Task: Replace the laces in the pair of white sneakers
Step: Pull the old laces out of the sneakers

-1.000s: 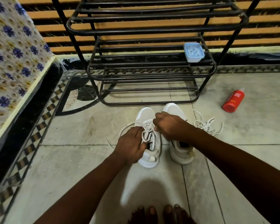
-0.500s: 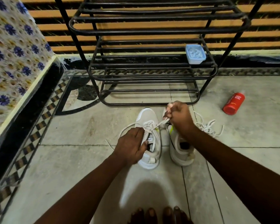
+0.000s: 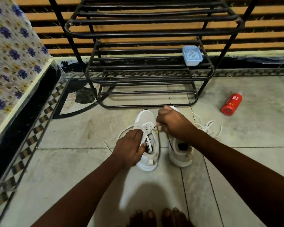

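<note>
Head view: left hand (image 3: 129, 148) curls around the collar of the left sneaker (image 3: 145, 117), anchoring it on the floor (image 3: 72, 161). Right hand (image 3: 174, 124), fingers closed, pinches the lace (image 3: 147, 128) end, likely tensioning it. The 2nd sneaker (image 3: 180, 155) stands just beside.

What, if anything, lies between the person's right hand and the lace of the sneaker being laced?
Nothing visible does. The right hand already pinches the lace just beside the laced sneaker, while the left hand grips that sneaker's side.
</note>
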Demonstrator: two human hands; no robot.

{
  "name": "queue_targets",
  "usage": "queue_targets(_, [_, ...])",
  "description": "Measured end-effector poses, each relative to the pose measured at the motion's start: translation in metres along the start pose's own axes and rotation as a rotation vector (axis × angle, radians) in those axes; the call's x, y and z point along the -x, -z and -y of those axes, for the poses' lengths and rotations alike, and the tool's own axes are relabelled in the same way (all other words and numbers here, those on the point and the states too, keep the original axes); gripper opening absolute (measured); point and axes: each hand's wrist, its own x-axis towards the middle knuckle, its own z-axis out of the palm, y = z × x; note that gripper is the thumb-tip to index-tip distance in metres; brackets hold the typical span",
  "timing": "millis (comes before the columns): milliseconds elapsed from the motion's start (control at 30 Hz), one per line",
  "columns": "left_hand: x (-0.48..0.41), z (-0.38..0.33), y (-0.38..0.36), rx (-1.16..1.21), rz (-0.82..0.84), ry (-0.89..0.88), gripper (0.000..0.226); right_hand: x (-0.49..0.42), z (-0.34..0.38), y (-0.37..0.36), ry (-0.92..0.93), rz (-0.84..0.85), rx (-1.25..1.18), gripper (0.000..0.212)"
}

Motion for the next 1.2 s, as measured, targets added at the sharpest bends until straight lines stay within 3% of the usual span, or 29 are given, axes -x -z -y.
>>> queue_targets(133, [0.001,0.002,-0.003,0.015,-0.023,0.0,0.047,0.004,0.014,-0.004,-0.323,-0.507,-0.32,0.017])
queue_targets(200, [0.0,0.002,-0.004,0.022,-0.016,-0.002,0.048,0.003,0.013,0.001,-0.489,-0.656,-0.479,0.018])
queue_targets(233, [0.0,0.003,-0.004,0.029,-0.018,-0.002,0.049,0.002,0.011,0.003,-0.556,-0.709,-0.641,0.016])
queue_targets(333, [0.0,0.003,-0.006,0.036,-0.039,-0.006,0.05,-0.008,0.015,0.009,-0.823,-0.847,-1.539,0.023])
queue_targets(400, [0.0,0.003,-0.007,0.032,-0.049,-0.009,0.048,-0.013,0.019,0.009,-0.891,-0.877,-1.799,0.033])
queue_targets(433, [0.0,0.003,-0.007,0.027,-0.049,-0.011,0.047,-0.013,0.018,0.009,-0.868,-0.872,-1.748,0.035])
queue_targets(500, [0.0,0.003,-0.006,0.016,-0.048,-0.008,0.046,-0.009,0.012,0.009,-0.685,-0.756,-1.207,0.029])
queue_targets(567, [0.0,0.003,-0.006,0.02,-0.043,-0.003,0.048,-0.005,0.001,0.012,-0.341,-0.434,-0.547,0.017])
queue_targets(600, [0.0,0.003,-0.006,0.02,-0.04,-0.003,0.049,-0.004,-0.002,0.012,-0.229,-0.202,-0.354,0.015])
queue_targets(667, [0.0,0.003,-0.005,0.018,-0.032,-0.007,0.051,-0.002,0.002,0.013,-0.165,0.197,-0.195,0.02])
queue_targets(700, [-0.001,0.002,-0.005,0.02,-0.029,-0.006,0.051,-0.002,0.005,0.012,-0.146,0.291,-0.124,0.018])
queue_targets(833, [-0.001,0.001,-0.004,0.027,-0.028,-0.001,0.049,-0.001,0.0,0.016,-0.106,0.185,-0.128,0.023])
queue_targets(1067, [-0.001,0.002,-0.004,0.025,-0.016,0.011,0.046,0.007,0.002,0.009,-0.231,-0.047,-0.179,0.026])
queue_targets(1200, [-0.001,0.002,-0.005,0.011,-0.008,0.028,0.043,0.016,0.008,0.006,-0.308,-0.177,-0.33,0.032])
